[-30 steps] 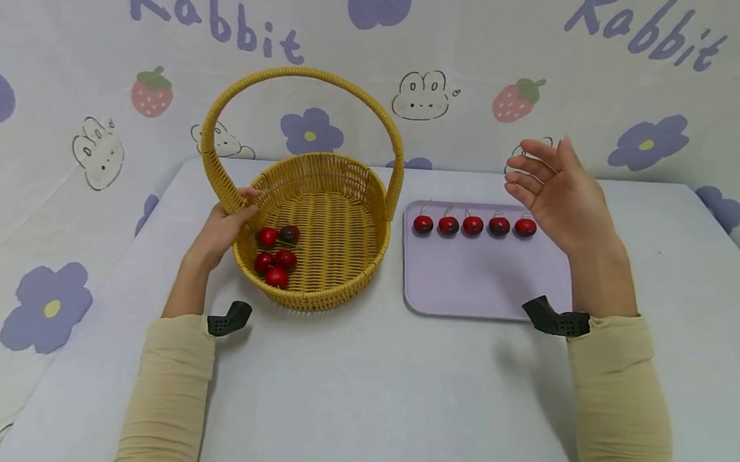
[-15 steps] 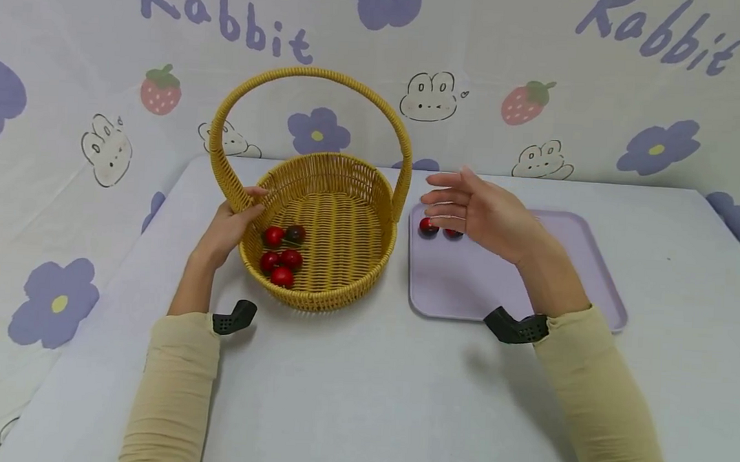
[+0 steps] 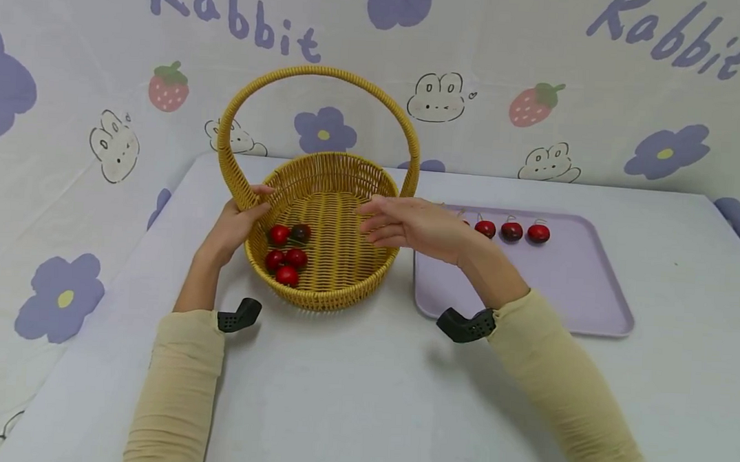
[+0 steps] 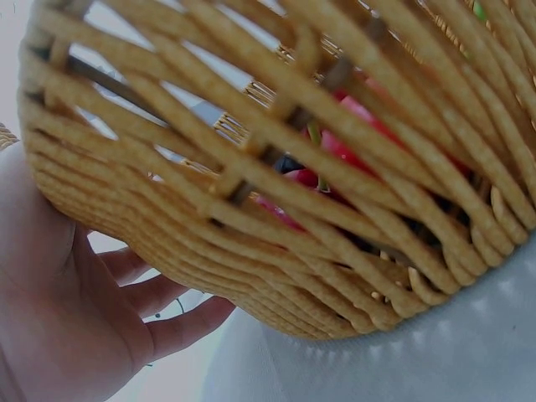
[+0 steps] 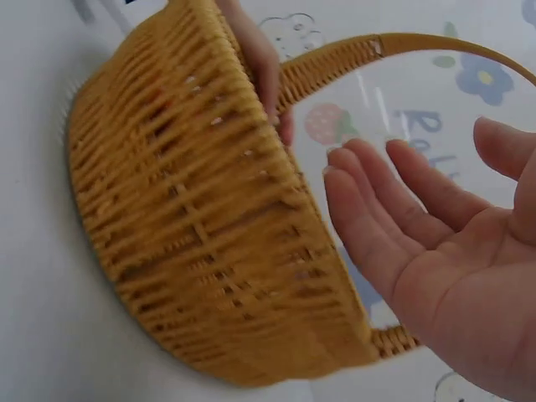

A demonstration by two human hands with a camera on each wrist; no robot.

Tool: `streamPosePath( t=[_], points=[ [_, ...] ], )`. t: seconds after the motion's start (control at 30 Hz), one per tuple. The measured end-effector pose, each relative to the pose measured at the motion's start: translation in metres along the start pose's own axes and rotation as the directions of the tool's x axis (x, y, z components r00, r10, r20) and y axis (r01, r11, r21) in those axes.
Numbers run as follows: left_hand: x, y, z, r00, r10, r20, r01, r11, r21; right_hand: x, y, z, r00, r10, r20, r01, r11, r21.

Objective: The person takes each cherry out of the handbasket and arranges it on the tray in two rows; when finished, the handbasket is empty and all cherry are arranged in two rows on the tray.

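Observation:
My left hand [image 3: 232, 230] grips the rim of a yellow woven basket [image 3: 323, 300] at the foot of its tall arched handle. In the left wrist view the palm and fingers [image 4: 193, 325] lie against the basket's outer wall. Several red cherries [image 3: 287, 276], one of them darker, lie in the left part of the basket. My right hand [image 3: 422, 228], empty, has its fingers loosely extended over the basket's right rim. The right wrist view shows those fingers [image 5: 368, 218] slightly bent near the rim, with the thumb held apart.
A lilac tray [image 3: 528, 293] lies right of the basket, partly under my right forearm. Along its back edge runs a row of cherries [image 3: 511, 232] with stems, some hidden by my hand. A patterned cloth [image 3: 477, 49] hangs behind the white table [image 3: 350, 395].
My right hand has swung left and lower, from above the tray's right part to the basket's right rim. The left hand keeps its hold. The whole head view has shifted slightly.

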State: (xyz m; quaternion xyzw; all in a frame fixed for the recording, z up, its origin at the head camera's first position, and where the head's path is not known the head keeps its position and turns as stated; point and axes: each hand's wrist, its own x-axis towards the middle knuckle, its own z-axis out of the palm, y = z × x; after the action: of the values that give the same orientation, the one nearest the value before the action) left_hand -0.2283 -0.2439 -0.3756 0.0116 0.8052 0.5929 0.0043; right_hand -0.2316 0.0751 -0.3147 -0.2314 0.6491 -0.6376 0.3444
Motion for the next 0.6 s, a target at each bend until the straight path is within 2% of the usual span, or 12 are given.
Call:
streamPosePath(
  t=[0.17, 0.33, 0.6],
  points=[
    [0.000, 0.001, 0.000, 1.000, 0.010, 0.003, -0.010, 1.000, -0.004, 0.018, 0.004, 0.016, 0.996, 0.078, 0.035, -0.073, 0.990, -0.120],
    [0.000, 0.001, 0.000, 1.000, 0.014, -0.002, -0.014, 1.000, -0.005, 0.033, 0.005, 0.030, 0.990, 0.135, 0.049, -0.119, 0.963, -0.240],
    [0.001, 0.001, 0.000, 1.000, 0.000, 0.002, 0.000, 1.000, -0.007, 0.049, 0.007, 0.048, 0.976, 0.214, 0.038, -0.192, 0.930, -0.312]
  ],
)
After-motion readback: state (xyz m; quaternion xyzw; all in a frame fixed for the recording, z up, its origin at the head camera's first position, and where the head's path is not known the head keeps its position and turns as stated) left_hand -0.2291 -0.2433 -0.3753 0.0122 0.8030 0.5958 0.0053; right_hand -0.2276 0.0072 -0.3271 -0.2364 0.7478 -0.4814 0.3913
